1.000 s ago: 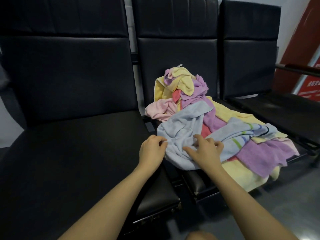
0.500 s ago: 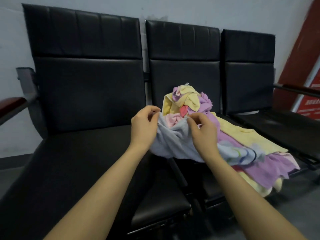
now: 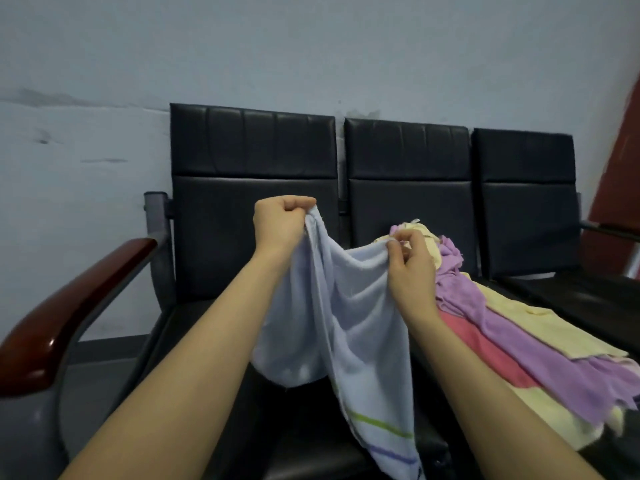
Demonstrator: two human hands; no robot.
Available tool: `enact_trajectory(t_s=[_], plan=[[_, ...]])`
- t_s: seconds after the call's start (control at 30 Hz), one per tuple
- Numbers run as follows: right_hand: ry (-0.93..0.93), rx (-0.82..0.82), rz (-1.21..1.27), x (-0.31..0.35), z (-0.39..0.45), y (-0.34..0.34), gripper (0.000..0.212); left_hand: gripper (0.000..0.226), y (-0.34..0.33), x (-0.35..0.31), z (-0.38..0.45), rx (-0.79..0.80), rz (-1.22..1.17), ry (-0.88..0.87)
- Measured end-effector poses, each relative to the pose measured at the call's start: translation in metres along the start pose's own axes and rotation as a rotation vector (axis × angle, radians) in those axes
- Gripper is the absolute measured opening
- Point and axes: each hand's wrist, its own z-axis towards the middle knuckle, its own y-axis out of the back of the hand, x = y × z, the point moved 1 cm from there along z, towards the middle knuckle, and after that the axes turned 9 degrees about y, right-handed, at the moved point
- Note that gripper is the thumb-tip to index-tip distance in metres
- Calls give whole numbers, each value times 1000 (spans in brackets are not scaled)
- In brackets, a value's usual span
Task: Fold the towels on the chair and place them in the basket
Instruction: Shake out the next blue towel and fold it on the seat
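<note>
Forearms reach in from the near edge, both raised w/ a pale blue terry towel (image 3: 332, 320) strung between them. Its lower end, striped green and purple, hangs down near me over the front of the left black padded seat (image 3: 194, 323). My left hand (image 3: 280, 225) is fisted round one top corner of the towel, held higher; my right hand (image 3: 410, 268) pinches the top edge btwn thumb and fingertips, a bit lower and to the right. Cloth sags in a curve btwn the two grips, clear of the seat.

Right of the towel, on the middle seat, lies the heap of loose towels (image 3: 491, 323): lilac, pink-red and pale yellow layers spilling toward the near-right, w/ a bunched yellow and lilac peak just behind my right hand. Can't tell how many pieces.

Near left: glossy reddish-brown wooden armrest (image 3: 65, 313) on a grey metal frame. Farther back, three black backrests (image 3: 408, 188) stand in a row against a pale grey-blue wall (image 3: 311, 50); a red panel (image 3: 620, 161) shows at far right.
</note>
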Motion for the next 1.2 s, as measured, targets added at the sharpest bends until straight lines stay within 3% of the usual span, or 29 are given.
enact_trajectory(t_s=[0.17, 0.27, 0.47, 0.53, 0.63, 0.7, 0.8, 0.87, 0.97, 1.07, 1.2], plan=[[155, -43, -142, 30, -2, -6, 6, 31, 41, -7, 0, -43, 210, -137], [246, 52, -264, 19, -20, -15, 11, 29, 57, 15, -8, 15, 347, -59], [402, 504, -534, -18, -103, -50, 11, 32, 84, 100, -49, 107, 470, 130], [496, 695, -615, -30, -132, -56, 30, 32, 93, 124, -63, 111, 477, 169], [455, 955, -559, -42, -162, -56, 58, 30, 101, 150, -79, 116, 488, 210], [364, 856, -411, -48, -171, -51, 53, 28, 100, 163, -88, 131, 523, 199], [197, 494, -292, -55, -167, -41, 37, 27, 88, 177, -98, 152, 587, 174], [69, 432, -277, -63, -161, -35, 29, 29, 74, 181, -103, 155, 664, 151], [-72, 494, -280, -77, -152, -28, 17, 40, 46, 182, -106, 101, 837, 96], [-166, 628, -325, -86, -146, -29, 17, 50, 23, 184, -105, 90, 958, 95], [-238, 724, -247, -89, -141, -36, 9, 30, 17, 190, -101, 71, 1004, 41]])
